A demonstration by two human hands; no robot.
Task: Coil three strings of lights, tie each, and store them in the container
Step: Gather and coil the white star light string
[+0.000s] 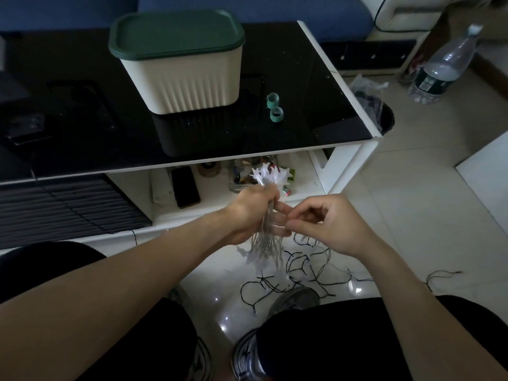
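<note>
My left hand grips a gathered bundle of white star lights on clear wire; star tips stick up above the fist and wire loops hang below it. My right hand sits just right of it with fingers curled, pinching something thin at the bundle; what it pinches is too small to tell. A black-wired light string lies tangled on the floor below. The cream container with a closed green lid stands on the black table. Two teal ties lie beside it.
A shelf under the table holds a phone, a tape roll and small clutter. A plastic water bottle stands at the right, and a black bin sits past the table corner. My knees and shoes fill the lower frame.
</note>
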